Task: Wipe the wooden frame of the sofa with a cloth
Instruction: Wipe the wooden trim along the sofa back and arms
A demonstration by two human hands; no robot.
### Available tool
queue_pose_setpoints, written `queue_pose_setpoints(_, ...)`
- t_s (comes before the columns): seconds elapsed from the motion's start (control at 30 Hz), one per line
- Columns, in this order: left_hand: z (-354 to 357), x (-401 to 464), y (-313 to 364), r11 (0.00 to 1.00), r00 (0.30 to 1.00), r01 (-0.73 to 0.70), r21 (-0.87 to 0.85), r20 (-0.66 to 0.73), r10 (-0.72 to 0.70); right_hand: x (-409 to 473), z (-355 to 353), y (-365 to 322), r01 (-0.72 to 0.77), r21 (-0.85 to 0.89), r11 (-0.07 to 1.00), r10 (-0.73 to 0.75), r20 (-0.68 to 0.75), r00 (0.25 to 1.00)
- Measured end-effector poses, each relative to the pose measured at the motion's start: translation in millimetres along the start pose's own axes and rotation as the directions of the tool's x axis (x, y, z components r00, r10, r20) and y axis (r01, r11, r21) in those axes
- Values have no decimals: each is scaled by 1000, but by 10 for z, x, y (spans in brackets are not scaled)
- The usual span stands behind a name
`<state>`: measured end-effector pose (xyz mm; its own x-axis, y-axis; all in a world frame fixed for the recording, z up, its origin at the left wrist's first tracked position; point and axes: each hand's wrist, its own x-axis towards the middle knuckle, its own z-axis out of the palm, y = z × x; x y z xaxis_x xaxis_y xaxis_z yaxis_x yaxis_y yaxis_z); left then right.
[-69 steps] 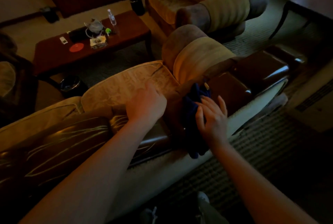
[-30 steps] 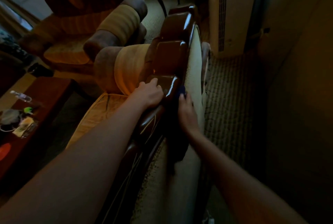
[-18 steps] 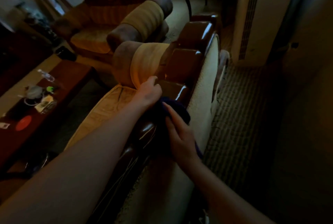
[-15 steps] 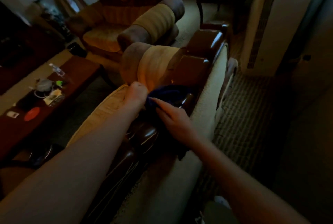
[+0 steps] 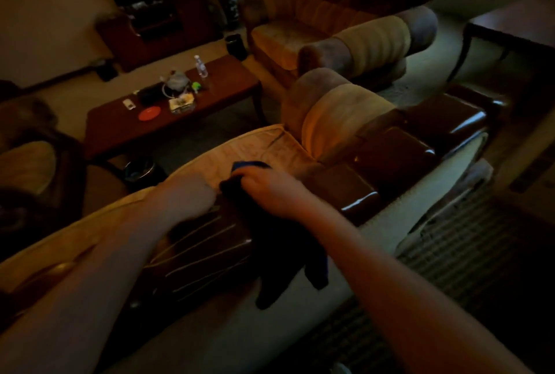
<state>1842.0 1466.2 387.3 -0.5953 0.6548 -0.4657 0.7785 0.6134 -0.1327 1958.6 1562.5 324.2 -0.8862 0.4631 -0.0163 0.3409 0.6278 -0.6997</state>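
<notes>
Gripping the dark blue cloth (image 5: 279,241), the right hand (image 5: 267,191) is curling its fingers over it on the glossy wooden frame (image 5: 345,190) along the sofa's back, cloth draping behind. Just beside it, the left hand (image 5: 184,194) is resting fisted on the frame, blurred.

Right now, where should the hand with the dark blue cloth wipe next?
Probably slide the right hand with the dark blue cloth rightward along the glossy brown wooden sofa frame. The cloth is draped over the rail under that hand, and the lobed sections near the tan padded armrest lie uncovered.
</notes>
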Motion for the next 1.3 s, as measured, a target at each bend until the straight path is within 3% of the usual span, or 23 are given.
queue_pose_setpoints(0.07,136,-8,-31,1000,991,6,-20,-131,-9,244,-146,184,-204,-39,978,206,65,976)
queue_pose_setpoints(0.1,194,-14,-15,999,976,7,-44,-216,-16,256,-187,299,-245,-75,967,248,40,968)
queue_pose_setpoints(0.17,271,-25,37,982,935,39,-184,-340,-100,62,-169,431,-258,62,964,260,-25,965)
queue_pose_setpoints(0.23,305,-61,70,964,899,53,-260,-408,-159,-275,-25,311,-112,117,987,129,-149,980)
queue_pose_setpoints(0.3,304,-83,86,974,894,42,-223,-427,-136,-526,176,30,119,-20,993,-119,-334,935)
queue_pose_setpoints(0.37,272,-117,116,972,913,14,-235,-394,-108,-501,240,-197,175,-161,971,-225,-393,892)
queue_pose_setpoints(0.43,211,-138,131,953,915,-2,-304,-384,-121,-228,146,-246,74,-120,990,-103,-260,960)
queue_pose_setpoints(0.5,165,-173,138,953,921,-10,-304,-374,-110,167,31,-118,-90,-110,990,92,11,996)
queue_pose_setpoints(0.57,137,-172,115,953,942,-21,-302,-326,-83,432,-49,91,-252,-116,961,265,124,956)
queue_pose_setpoints(0.63,127,-153,115,951,964,-3,-309,-254,-79,437,-117,344,-409,-89,908,417,111,902)
queue_pose_setpoints(0.7,142,-113,105,942,970,4,-335,-228,-85,261,-128,428,-411,-25,911,412,21,911)
queue_pose_setpoints(0.77,169,-85,86,922,956,6,-387,-267,-118,114,-65,247,-280,16,960,280,-113,953)
queue_pose_setpoints(0.87,218,-53,64,915,933,1,-403,-328,-146,115,118,-157,-84,-149,985,69,-107,992)
queue_pose_setpoints(0.93,222,-46,41,900,938,1,-435,-311,-151,295,105,-242,-84,-141,986,89,28,996)
queue_pose_setpoints(1.03,208,-22,8,880,950,-33,-475,-289,-121,583,-33,-21,-216,-97,972,234,237,943)
queue_pose_setpoints(1.13,187,-28,1,880,956,-15,-475,-265,-127,640,-155,388,-412,-87,907,420,246,873)
queue_pose_setpoints(1.2,178,-29,23,899,965,-9,-437,-239,-106,617,-187,515,-461,-91,883,469,223,855)
queue_pose_setpoints(1.3,167,-33,61,894,964,-24,-447,-246,-98,634,-114,293,-372,-25,928,366,255,895)
